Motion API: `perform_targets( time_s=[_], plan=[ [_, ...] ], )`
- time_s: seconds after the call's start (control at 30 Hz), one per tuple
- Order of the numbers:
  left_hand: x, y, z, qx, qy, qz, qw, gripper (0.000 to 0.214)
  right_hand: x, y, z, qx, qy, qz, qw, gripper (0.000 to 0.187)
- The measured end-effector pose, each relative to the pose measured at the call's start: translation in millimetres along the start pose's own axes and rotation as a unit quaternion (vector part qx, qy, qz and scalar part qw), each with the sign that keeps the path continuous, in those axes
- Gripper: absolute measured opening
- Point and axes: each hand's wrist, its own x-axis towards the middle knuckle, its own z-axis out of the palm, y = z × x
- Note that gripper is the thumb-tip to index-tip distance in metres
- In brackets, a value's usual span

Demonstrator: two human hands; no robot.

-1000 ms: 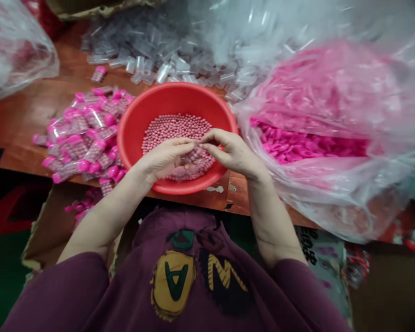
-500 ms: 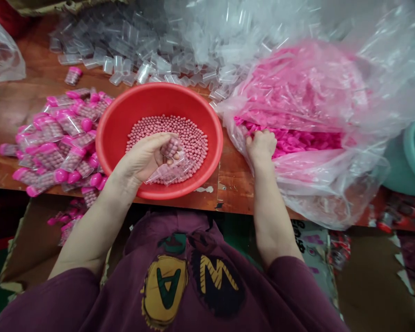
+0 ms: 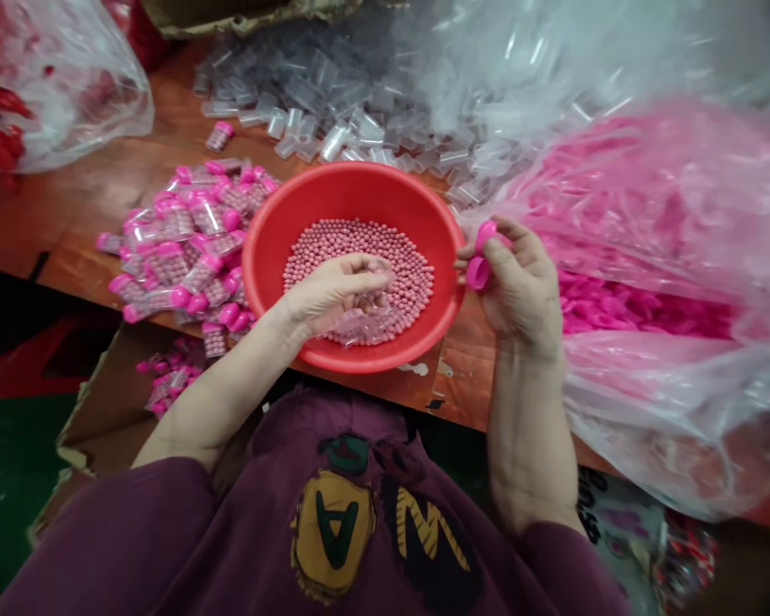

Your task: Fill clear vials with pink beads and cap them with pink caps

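My left hand point(image 3: 330, 291) is closed round several clear plastic tubes point(image 3: 365, 310) inside the red bowl point(image 3: 275, 231), low over the small pink beads point(image 3: 372, 248). My right hand point(image 3: 519, 282) hovers just right of the bowl's rim, its fingers pinched on two pink caps point(image 3: 481, 252). Behind that hand lies a big clear bag of pink caps point(image 3: 629, 299).
A heap of filled, pink-capped tubes point(image 3: 186, 239) lies left of the bowl on the wooden table point(image 3: 70, 205). Empty clear tubes point(image 3: 334, 120) are piled behind it. A bag with red items point(image 3: 44, 85) sits far left. More filled tubes point(image 3: 167, 381) lie in a cardboard box below the table edge.
My right hand has come out of the bag of caps holding pink caps and moved toward the bowl. My left hand has stayed in the bowl with the tubes.
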Motion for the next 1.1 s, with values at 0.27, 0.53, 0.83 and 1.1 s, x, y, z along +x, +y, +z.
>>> perform_targets(
  time_s=[0.27,0.53,0.83,1.1],
  plan=[
    [7,-4,-10.8,0.007,0.013,0.053,0.998,0.043,-5,1,94,0.041,-0.047,-0.066,0.996,0.052],
    [7,-4,-12.2,-0.015,0.017,0.039,0.999,0.042,-32,-11,95,0.052,-0.062,-0.087,0.993,0.036],
    [9,-7,-12.2,0.048,0.040,0.148,0.987,0.034,-35,-29,72,-0.127,-0.074,-0.210,0.967,0.021],
    [15,-14,-14.9,0.053,0.007,0.179,0.982,0.037,-36,-44,60,-0.231,-0.088,-0.252,0.936,0.015]
  ],
)
